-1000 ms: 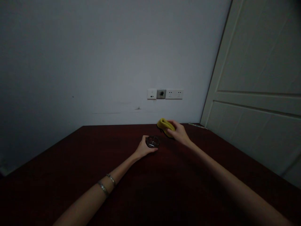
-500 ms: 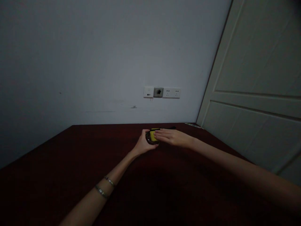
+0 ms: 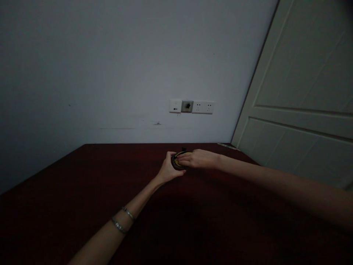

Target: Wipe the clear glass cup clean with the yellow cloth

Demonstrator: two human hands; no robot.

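My left hand (image 3: pixel 166 170) is closed around the side of a small dark, glossy, rounded object (image 3: pixel 174 164), holding it above the dark red tabletop (image 3: pixel 124 162). My right hand (image 3: pixel 199 159) reaches in from the right, its fingers close together and pressed on a yellow piece with black edging (image 3: pixel 185 153) at the object's upper side. A short black tip (image 3: pixel 184 149) pokes up behind the fingers. Most of the yellow piece is hidden by my right hand, and the exact kind of both things is too dark to make out.
The tabletop meets a pale wall (image 3: pixel 124 66) with a row of sockets and switches (image 3: pixel 202 106). A panelled white door (image 3: pixel 303 88) stands at the right. Near the back right corner lies a thin pale strip (image 3: pixel 228 146).
My right hand has shifted slightly left across the object. The yellow piece has turned and shows less, and its black end no longer sticks out to the right. My left hand keeps its grip.
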